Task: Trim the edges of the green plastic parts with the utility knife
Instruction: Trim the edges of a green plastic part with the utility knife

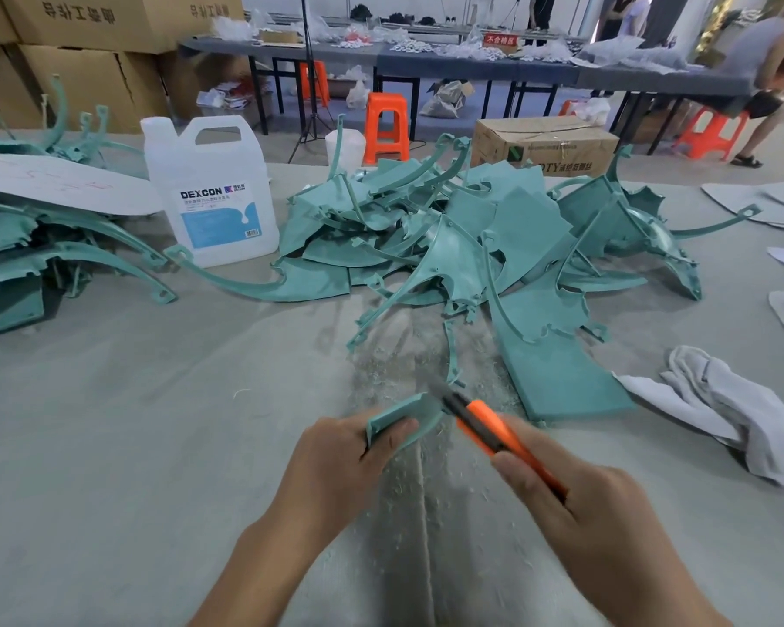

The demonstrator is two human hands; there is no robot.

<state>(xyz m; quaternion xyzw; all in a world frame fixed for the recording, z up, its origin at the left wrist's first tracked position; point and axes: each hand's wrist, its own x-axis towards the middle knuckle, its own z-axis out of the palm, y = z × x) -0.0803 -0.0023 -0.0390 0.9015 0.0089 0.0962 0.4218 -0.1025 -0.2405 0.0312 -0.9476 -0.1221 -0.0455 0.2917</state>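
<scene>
Left grip [340, 459] pinches green plastic part [408, 416], right grip [575, 504] clasps orange utility knife [485, 427]; big pile [449, 237] seemingly awaits trimming.

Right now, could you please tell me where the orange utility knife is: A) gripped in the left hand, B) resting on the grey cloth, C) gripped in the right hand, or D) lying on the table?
C: the right hand grips the orange utility knife, whose front end points at the green part that the left hand holds.
</scene>
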